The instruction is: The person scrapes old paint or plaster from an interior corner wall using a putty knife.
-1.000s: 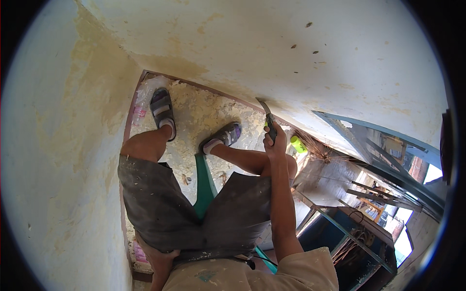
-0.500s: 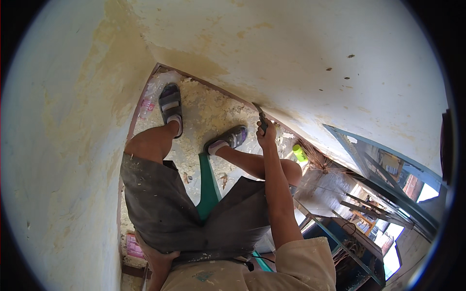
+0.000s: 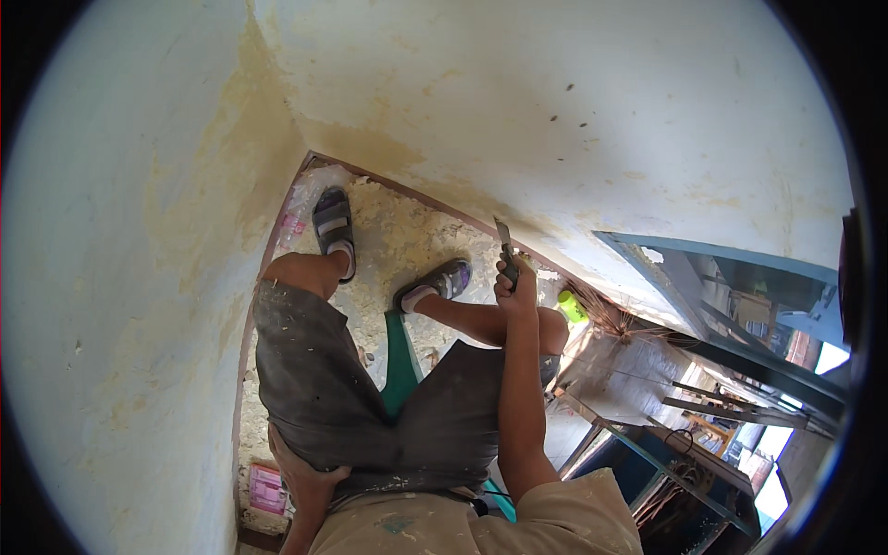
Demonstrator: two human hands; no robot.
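Observation:
My right hand [image 3: 516,285] is closed round the dark handle of a scraper [image 3: 502,233]. Its metal blade points away from me, close to the foot of the stained white wall [image 3: 499,120] on the far side; whether it touches is hard to tell. At the lower left, my left hand [image 3: 310,476] lies against the upper thigh of my grey shorts [image 3: 319,398]. Its thumb is stretched out over the cloth and the other fingers are mostly hidden. I sit with legs apart on a green seat [image 3: 400,365], partly covered by the shorts.
Flaked plaster covers the floor [image 3: 384,227] round my sandals. A second wall [image 3: 148,277] rises close on the left. A pink packet [image 3: 268,488] lies by it. To the right are a yellow-green container [image 3: 572,307], dry bristles [image 3: 615,319], a blue-framed opening [image 3: 721,254] and a dark cabinet [image 3: 647,462].
My right hand has drawn the scraper back slightly toward me, and the blade shows more fully now. The view has shifted a little. My left hand stays at the thigh.

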